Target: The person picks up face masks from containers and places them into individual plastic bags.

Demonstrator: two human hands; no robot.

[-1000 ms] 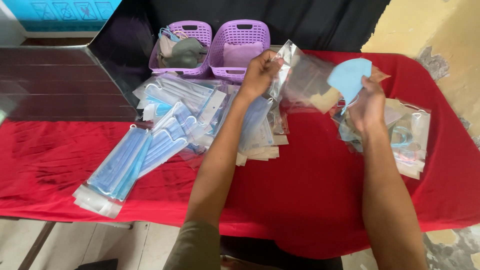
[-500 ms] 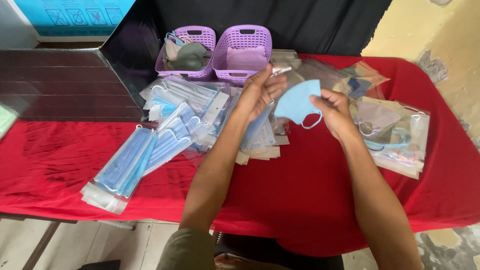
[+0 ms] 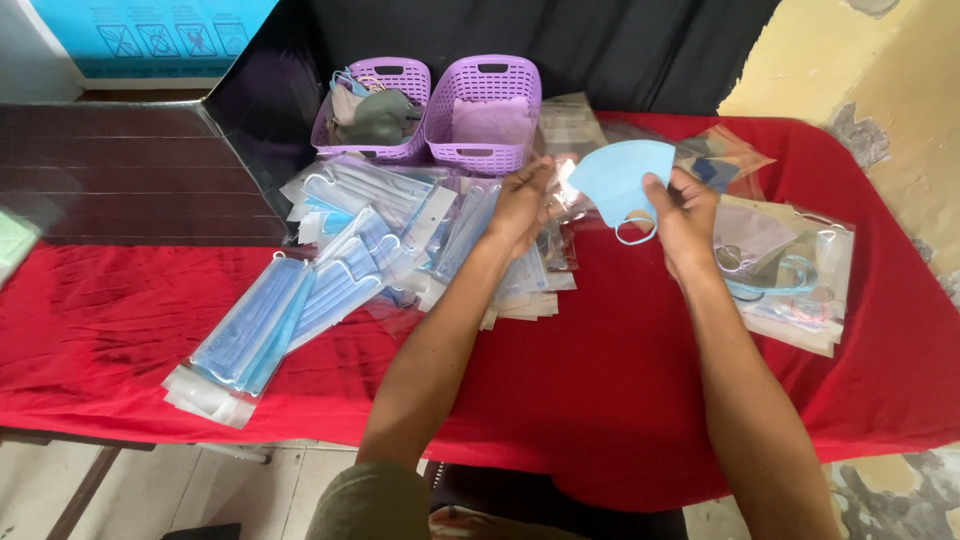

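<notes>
Our right hand pinches the light-blue face mask in its fingers. At 9 o'clock, our left hand rests its loosely spread fingers on 1 clear mask packet.

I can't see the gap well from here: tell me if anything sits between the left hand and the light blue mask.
Nothing visible does. The light blue mask is pinched in the right hand, and the left hand hovers open just beside its edge, above the clear packets, with only open air between hand and mask.

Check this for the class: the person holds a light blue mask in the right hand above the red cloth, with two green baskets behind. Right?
Not quite. In the head view the two baskets are purple, not green. The right hand does hold the light blue mask above the red cloth.
</notes>
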